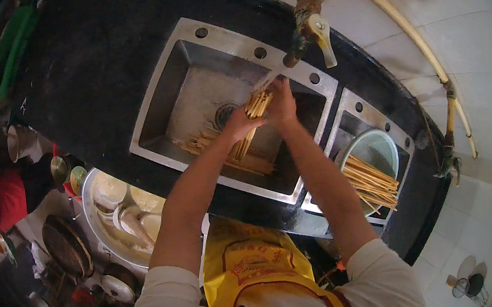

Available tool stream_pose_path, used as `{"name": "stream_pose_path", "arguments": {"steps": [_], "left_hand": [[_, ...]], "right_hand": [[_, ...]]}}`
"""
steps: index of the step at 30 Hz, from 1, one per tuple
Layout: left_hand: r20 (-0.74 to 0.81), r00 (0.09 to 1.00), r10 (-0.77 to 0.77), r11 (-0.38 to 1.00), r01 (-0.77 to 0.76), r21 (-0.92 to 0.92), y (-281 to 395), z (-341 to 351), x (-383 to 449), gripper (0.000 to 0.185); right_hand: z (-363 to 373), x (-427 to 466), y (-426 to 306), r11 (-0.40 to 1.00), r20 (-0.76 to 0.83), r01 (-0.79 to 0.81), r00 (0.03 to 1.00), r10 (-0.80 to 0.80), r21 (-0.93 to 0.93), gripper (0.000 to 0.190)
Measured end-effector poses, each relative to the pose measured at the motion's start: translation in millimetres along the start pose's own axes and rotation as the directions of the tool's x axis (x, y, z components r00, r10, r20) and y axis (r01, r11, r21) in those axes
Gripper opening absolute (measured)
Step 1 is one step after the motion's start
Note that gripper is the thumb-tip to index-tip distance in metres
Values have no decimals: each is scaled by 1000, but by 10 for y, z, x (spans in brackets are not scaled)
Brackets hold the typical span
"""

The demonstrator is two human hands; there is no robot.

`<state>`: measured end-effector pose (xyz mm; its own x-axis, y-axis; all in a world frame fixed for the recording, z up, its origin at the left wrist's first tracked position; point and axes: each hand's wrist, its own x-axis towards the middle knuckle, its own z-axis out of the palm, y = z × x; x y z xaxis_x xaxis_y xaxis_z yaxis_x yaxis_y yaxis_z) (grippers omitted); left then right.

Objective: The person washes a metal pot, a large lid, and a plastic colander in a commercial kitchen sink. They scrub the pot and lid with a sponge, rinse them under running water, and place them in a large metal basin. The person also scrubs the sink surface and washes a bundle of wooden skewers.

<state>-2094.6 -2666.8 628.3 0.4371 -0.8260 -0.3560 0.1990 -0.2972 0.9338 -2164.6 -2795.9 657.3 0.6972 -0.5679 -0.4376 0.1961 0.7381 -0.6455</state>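
Observation:
My left hand [244, 123] is wrapped around a bundle of wooden chopsticks [259, 103], held tilted over a stainless steel sink [199, 85]. Right beside the upper end of the bundle is my right hand [281, 102]; its fingers are partly hidden, and whether they grip the sticks is unclear. Water [263, 82] runs from a corroded tap [302, 29] with a pale lever down by the chopstick tips and my right hand. More chopsticks [198, 142] lie loose along the near side of the basin, around the drain [225, 115].
In the smaller sink [348, 116] at right, a pale green plastic bucket [389, 144] holds more chopsticks [371, 181]. A black countertop [86, 76] surrounds both sinks. Low on the left stands a large metal basin [90, 211] of bowls in cloudy water. A yellow pipe [400, 16] follows the tiled wall.

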Motion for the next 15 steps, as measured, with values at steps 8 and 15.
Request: {"name": "stream_pose_path", "arguments": {"steps": [8,15], "left_hand": [[-456,889,45,999,-29,44,901,51,194,67],[-385,909,158,947,-251,-203,1677,114,314,63]], "right_hand": [[608,-243,75,993,-74,-115,991,115,-1,77],[1104,-242,-503,986,-110,-132,987,121,-98,82]]}}
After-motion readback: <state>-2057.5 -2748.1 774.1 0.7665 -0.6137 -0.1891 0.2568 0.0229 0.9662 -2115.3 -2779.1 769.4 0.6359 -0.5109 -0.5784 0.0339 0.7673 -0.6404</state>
